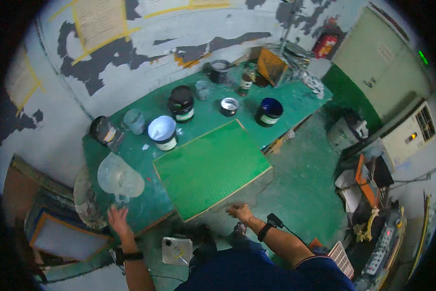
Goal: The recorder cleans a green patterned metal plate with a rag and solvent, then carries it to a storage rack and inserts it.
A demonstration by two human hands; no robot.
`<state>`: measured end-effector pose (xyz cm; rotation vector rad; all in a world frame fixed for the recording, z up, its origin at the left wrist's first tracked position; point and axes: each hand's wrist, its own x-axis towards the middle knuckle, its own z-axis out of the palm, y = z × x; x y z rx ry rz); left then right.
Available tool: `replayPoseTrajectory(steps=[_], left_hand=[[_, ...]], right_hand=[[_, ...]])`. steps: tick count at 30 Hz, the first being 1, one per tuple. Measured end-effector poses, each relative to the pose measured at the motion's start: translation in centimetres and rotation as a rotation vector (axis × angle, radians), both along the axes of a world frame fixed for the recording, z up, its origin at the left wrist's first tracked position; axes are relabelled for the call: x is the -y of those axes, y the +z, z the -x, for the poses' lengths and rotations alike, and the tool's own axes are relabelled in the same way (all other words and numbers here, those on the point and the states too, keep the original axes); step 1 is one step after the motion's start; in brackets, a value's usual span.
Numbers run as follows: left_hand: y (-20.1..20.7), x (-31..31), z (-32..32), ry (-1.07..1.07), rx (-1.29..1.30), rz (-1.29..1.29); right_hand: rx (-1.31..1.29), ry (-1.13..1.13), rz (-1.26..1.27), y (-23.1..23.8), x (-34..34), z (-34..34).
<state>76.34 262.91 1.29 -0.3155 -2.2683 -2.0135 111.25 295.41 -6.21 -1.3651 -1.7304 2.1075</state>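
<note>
My left hand [118, 219] reaches over the near left of the table with its fingers spread and nothing in them. Just beyond its fingertips is the handle of a cloudy plastic measuring jug [120, 175]; a small gap seems to remain. My right hand [239, 212] is beside the near edge of a green board [213, 167] with pale edges. Its fingers are curled together, and whatever they may hold cannot be made out. The board lies at an angle on the green table [152, 206] and juts past its near edge.
Behind the board stand a tub of white paint [162, 130], a black lidded tub [181, 103], a tub with dark blue inside [269, 112], a small tin [229, 106] and a bottle [245, 85]. A bin [345, 135] stands right; a white-topped stool [176, 250] is below.
</note>
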Motion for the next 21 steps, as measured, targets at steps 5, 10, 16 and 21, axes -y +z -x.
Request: replayPoseTrajectory(steps=[5,10,16,21], left_hand=[[-13.6,18.3,-1.2,-0.067,0.598,-0.133],[-9.5,14.1,-15.0,0.201,0.615,-0.127],[-3.4,22.2,-25.0,0.362,0.784,0.224],[-0.7,26.9,-24.8,0.428,0.685,0.233]], right_hand=[[0.066,0.083,0.176,0.8,1.8,-2.0],[0.05,0.043,0.195,-2.5,0.0,-7.1],[0.136,0.241,0.273,-3.3,2.2,-7.7],[0.196,0.58,0.1,-5.3,3.2,-7.4]])
